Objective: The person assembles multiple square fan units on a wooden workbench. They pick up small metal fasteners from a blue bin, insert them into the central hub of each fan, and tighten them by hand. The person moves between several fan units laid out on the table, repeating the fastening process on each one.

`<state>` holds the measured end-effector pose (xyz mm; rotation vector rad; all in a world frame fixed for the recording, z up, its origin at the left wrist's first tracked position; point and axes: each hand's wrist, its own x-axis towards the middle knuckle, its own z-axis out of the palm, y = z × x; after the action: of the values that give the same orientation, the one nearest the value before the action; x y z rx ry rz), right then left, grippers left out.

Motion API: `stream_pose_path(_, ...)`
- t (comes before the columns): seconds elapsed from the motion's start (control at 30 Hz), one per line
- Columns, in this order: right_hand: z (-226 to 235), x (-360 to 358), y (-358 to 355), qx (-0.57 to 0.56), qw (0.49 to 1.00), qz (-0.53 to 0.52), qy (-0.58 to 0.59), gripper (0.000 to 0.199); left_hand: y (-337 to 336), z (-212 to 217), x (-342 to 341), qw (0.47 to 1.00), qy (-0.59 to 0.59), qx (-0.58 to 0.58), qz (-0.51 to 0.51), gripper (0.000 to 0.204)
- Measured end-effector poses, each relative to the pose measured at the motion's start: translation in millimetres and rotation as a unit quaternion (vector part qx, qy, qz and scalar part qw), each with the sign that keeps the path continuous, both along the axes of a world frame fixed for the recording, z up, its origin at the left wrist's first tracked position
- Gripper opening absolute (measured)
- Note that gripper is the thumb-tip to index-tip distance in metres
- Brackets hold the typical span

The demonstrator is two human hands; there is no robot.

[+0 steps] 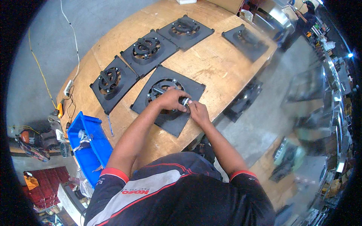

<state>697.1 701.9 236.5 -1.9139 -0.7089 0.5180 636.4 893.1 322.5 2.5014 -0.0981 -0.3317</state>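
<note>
1. Black and square, the near panel (pixel 170 122) lies flat on the wooden table (pixel 217 81), right beneath both hands.
2. Left hand (pixel 174 99) curls thumb and fingers round a small pale part (pixel 185 101)!
3. Right hand (pixel 198 112) pinches in at that same part, fingers narrow.
4. Three similar panels (pixel 161 56) line up beyond; blue bin (pixel 100 138) sits left.

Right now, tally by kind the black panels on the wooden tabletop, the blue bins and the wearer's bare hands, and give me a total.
Black panels: 5
Blue bin: 1
Bare hands, left hand and right hand: 2
Total: 8
</note>
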Motion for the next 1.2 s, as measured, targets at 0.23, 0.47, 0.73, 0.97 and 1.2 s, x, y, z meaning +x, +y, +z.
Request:
stream_pose_path(0.23, 9.1, -0.7, 0.6, 0.011, 0.987, 0.012, 0.159, 0.038, -0.8, -2.1, 1.7, 1.000, 0.007, 0.013, 0.004, 0.069)
stream_pose_path(0.47, 16.3, -13.0, -3.9, 0.014, 0.998, -0.007, -0.062, 0.041, -0.4, -3.2, 1.5, 0.999, 0.016, 0.025, 0.015, 0.070)
stream_pose_path(0.73, 16.4, -14.6, -8.1, 0.017, 0.994, -0.017, -0.103, 0.040, 0.0, 1.5, 0.8, 0.999, 0.031, 0.004, 0.019, 0.071)
stream_pose_path(0.97, 9.2, -11.2, -1.7, 0.055, 0.984, -0.022, 0.167, 0.030, -1.3, 1.0, 2.3, 0.999, 0.028, 0.008, 0.016, 0.069)
stream_pose_path(1.2, 10.4, -11.4, -0.6, 0.016, 0.998, -0.021, -0.048, 0.038, -4.2, 8.8, 2.4, 0.999, 0.040, 0.015, 0.024, 0.068)
